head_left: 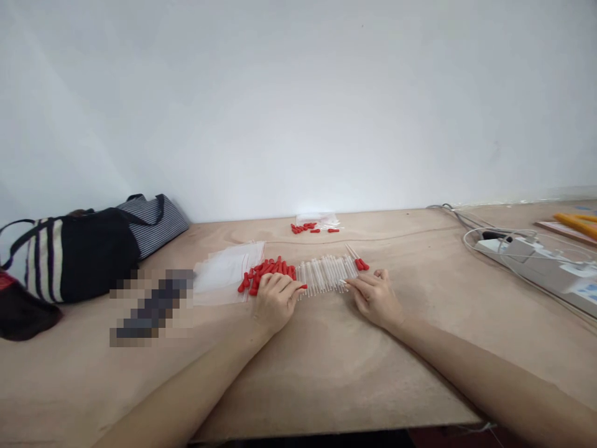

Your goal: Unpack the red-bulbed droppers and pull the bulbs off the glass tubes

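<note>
My left hand (276, 303) is closed, pinching a small red cap-like piece (303, 287) that points to the right. Just behind it lies a pile of similar red pieces (273, 266). Between my hands, a row of thin whitish sticks (321, 274) lies side by side on the table. My right hand (377, 300) is closed at the row's right end, with a thin white stick (343, 282) between its fingertips. Beyond that hand, a couple of sticks with red ends (361, 264) lie together.
Clear zip bags (228, 274) are stacked left of the red pile. More red pieces (303, 228) and a clear bag (319, 219) lie near the wall. A black bag (97, 255) and a blurred dark object (153, 308) are at left, a white power strip (536, 264) with cables at right.
</note>
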`<state>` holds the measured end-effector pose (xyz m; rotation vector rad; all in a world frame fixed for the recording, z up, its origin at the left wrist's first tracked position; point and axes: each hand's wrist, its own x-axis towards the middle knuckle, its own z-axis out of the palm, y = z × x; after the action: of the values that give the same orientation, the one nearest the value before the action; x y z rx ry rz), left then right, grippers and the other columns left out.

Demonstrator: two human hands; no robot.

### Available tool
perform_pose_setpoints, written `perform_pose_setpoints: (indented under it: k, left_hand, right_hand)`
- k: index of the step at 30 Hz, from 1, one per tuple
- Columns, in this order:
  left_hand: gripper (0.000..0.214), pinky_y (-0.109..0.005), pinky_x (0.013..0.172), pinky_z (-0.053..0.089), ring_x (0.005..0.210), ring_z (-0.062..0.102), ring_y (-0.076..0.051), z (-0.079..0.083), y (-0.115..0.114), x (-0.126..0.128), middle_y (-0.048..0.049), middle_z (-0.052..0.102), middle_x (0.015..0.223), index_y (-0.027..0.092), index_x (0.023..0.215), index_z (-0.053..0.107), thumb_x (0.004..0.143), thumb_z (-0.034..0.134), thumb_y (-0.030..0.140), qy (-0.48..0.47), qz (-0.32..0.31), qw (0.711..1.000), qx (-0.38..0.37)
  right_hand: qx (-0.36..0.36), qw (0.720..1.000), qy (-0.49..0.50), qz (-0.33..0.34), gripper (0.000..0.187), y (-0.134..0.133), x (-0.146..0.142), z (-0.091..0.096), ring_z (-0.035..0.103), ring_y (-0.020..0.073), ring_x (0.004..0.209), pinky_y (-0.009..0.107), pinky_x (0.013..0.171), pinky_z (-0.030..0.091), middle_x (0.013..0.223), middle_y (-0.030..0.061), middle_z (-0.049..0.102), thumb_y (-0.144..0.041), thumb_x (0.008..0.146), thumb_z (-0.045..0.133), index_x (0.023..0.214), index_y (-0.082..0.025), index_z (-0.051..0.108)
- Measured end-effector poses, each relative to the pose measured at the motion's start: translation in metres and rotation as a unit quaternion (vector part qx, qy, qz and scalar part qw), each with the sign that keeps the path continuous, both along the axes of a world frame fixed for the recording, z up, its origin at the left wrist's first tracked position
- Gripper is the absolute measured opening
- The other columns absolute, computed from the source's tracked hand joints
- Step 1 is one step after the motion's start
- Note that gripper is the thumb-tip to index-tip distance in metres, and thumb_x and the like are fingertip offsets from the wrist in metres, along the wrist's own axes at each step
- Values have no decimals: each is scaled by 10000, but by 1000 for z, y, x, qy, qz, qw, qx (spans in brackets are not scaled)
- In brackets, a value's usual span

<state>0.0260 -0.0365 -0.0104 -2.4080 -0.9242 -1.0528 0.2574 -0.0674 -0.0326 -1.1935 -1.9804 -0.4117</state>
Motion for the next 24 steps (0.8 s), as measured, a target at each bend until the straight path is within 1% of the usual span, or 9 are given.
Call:
perform_pose_setpoints:
  k: [2, 4, 7, 10, 12, 14, 19, 21, 24]
  left_hand:
    - [176, -309, 715, 406, 727, 531, -158, 3, 4, -1, -30, 593, 728, 179, 845, 619, 848, 453, 237, -35, -20, 999, -30]
    - [201, -285, 731, 433, 775, 542, -158, 9, 10, -7, -47, 584, 796, 168, 905, 617, 840, 438, 230, -92, -6, 994, -63]
    - [239, -260, 691, 459, 754, 558, -158, 20, 22, -27, -55, 571, 820, 157, 920, 629, 793, 442, 233, -175, 75, 976, -105]
    - [286, -253, 646, 467, 638, 555, -141, 28, 36, -57, -40, 579, 785, 148, 929, 626, 708, 468, 239, -207, 162, 952, -154]
    - [323, -246, 606, 462, 591, 550, -138, 30, 43, -73, -19, 581, 720, 148, 944, 607, 670, 484, 265, -209, 205, 934, -206]
    - [323, -237, 583, 452, 580, 553, -139, 29, 47, -82, -3, 585, 674, 152, 926, 595, 654, 495, 297, -200, 230, 918, -253]
    - [275, -234, 600, 443, 597, 576, -148, 28, 45, -83, -6, 622, 660, 164, 797, 601, 632, 543, 376, -153, 249, 893, -342]
    - [296, -241, 613, 445, 616, 586, -160, 28, 44, -82, -12, 636, 667, 168, 771, 605, 635, 549, 425, -142, 248, 889, -358]
    - [340, -242, 631, 443, 661, 599, -171, 29, 45, -83, -24, 654, 693, 170, 763, 610, 670, 506, 479, -158, 245, 888, -357]
  right_hand:
    - [-54, 998, 45, -2, 256, 6, 2, -2, 518, 135, 650, 293, 685, 302, 690, 40, 609, -161, 821, 393, 948, -159, 616]
    - [-99, 991, 85, -1, 299, 13, 0, -1, 531, 143, 659, 283, 676, 349, 729, 59, 608, -134, 798, 376, 995, -135, 601]
    - [-147, 982, 120, -10, 317, 26, -9, 6, 539, 146, 680, 261, 673, 397, 752, 68, 593, -103, 763, 379, 975, -130, 613]
    - [-197, 975, 83, -61, 339, 39, -25, 16, 539, 146, 777, 241, 710, 400, 846, 79, 578, -51, 724, 390, 954, -147, 621]
    - [-229, 968, 47, -93, 329, 46, -39, 21, 532, 147, 803, 238, 717, 390, 888, 94, 563, -28, 701, 405, 921, -134, 625]
    - [-242, 964, 30, -108, 277, 51, -54, 23, 526, 169, 806, 261, 709, 382, 882, 113, 554, -31, 687, 434, 866, -117, 627]
    - [-257, 958, -3, -126, 201, 54, -76, 19, 517, 224, 822, 323, 699, 359, 882, 147, 546, -52, 686, 464, 806, -108, 616]
    - [-259, 957, -10, -131, 199, 52, -80, 18, 514, 237, 837, 337, 705, 352, 904, 156, 543, -65, 695, 462, 818, -108, 613]
    - [-256, 957, -11, -135, 187, 49, -80, 20, 505, 249, 878, 348, 725, 342, 928, 161, 543, -103, 717, 467, 831, -112, 615]
